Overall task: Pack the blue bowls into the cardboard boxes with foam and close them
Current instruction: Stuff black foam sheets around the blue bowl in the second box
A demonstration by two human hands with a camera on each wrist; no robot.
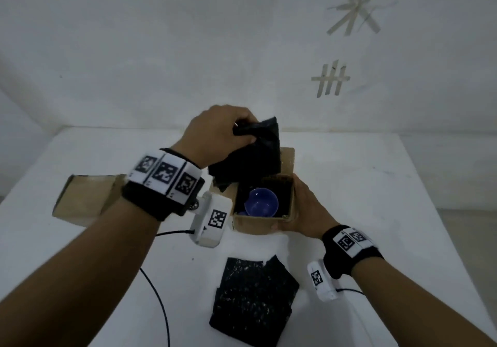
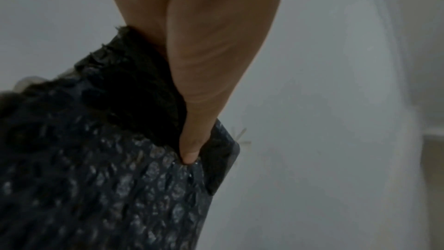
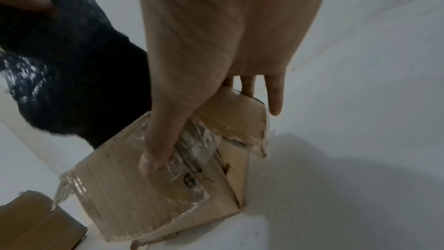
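a white table (image 1: 390,198) carries an open cardboard box (image 1: 258,224) at frame centre, a second cardboard box (image 1: 80,201) at middle left, and black foam sheets (image 1: 252,298) at lower centre.

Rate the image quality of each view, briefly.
Head view: dim, flat light, blue bowl slightly soft. Left wrist view: black foam smeared by blur, faint glints. Right wrist view: tape on the cardboard box glares; soft shadow on the table.
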